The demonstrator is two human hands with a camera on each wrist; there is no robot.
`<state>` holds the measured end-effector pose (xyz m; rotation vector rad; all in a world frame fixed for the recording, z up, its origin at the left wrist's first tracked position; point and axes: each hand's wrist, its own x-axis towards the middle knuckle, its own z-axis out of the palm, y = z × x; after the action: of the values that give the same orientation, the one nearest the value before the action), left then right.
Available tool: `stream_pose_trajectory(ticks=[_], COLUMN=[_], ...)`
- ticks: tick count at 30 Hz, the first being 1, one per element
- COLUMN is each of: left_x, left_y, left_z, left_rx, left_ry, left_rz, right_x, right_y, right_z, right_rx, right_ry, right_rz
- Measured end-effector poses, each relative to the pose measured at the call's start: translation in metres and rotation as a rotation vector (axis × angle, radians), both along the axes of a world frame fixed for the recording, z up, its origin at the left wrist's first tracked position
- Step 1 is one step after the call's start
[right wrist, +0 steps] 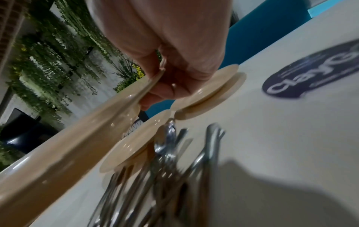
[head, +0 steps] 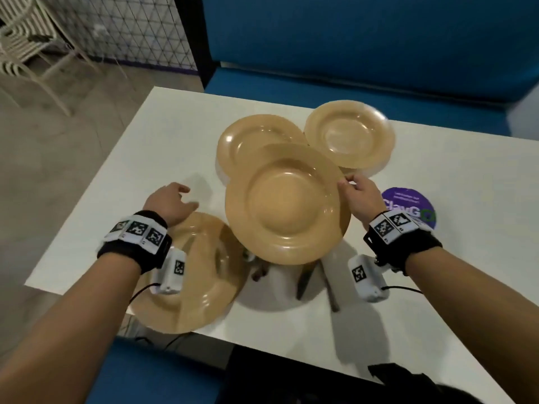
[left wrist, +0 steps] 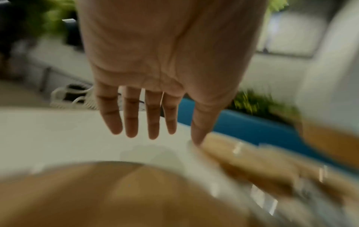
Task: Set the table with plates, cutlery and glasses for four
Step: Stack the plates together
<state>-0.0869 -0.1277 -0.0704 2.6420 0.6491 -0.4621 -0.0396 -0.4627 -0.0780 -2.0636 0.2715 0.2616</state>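
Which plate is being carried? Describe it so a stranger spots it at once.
Start at the white table in front of the blue bench. Four tan plates are over it; the carried plate is the middle one, nearest the purple sticker. It alone is lifted off the table, pinched at its rim by the right hand, above the cutlery.

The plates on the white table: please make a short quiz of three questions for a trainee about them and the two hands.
1. True or false: the right hand pinches the rim of the lifted plate.
2. What lies on the table under the lifted plate? A) glasses B) cutlery C) napkins
3. How many plates show in the head view?

Key:
1. True.
2. B, the cutlery.
3. Four: the lifted one, the near plate below the open left hand, and two far plates.
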Motion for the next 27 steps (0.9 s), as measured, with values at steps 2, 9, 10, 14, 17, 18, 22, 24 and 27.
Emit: stream_pose_trajectory(ticks=[2,9,10,14,17,18,22,24,27], left_x=[-0.010,-0.015,-0.011,0.005,0.013,0.015,0.032,0.042,0.053], left_y=[0.030,0.092,0.100,0.114,0.104,0.099,0.084,0.085,0.088], left_z=[-0.013,-0.011,-0.006,0.007,0.003,0.003,0.001,-0.005,-0.015], left_rx=[0.105,-0.241,-0.294,-0.506,-0.643,-0.682,-0.714,-0.709,-0.692], left_ry=[0.206,0.212,0.161,-0.063,-0.152,-0.159,-0.167,-0.192,-0.219], left_rz=[-0.157,-0.245,-0.202,0.017,0.167,0.209,0.194,0.173,0.188], right_x=[-0.007,-0.026,-0.026,-0.022,-0.016,-0.013,0.008,0.029,0.065], right_y=[0.032,0.114,0.122,0.153,0.170,0.173,0.178,0.174,0.158], right_z=[-0.008,-0.015,-0.013,-0.011,-0.007,-0.006,0.001,0.002,0.007], right_rx=[0.016,0.054,0.059,0.006,-0.040,-0.025,-0.016,-0.068,-0.366], right_ry=[0.046,0.100,0.097,0.067,0.061,0.071,0.107,0.083,0.034], right_rz=[-0.006,0.005,0.014,0.003,0.001,-0.013,0.047,0.037,-0.040])
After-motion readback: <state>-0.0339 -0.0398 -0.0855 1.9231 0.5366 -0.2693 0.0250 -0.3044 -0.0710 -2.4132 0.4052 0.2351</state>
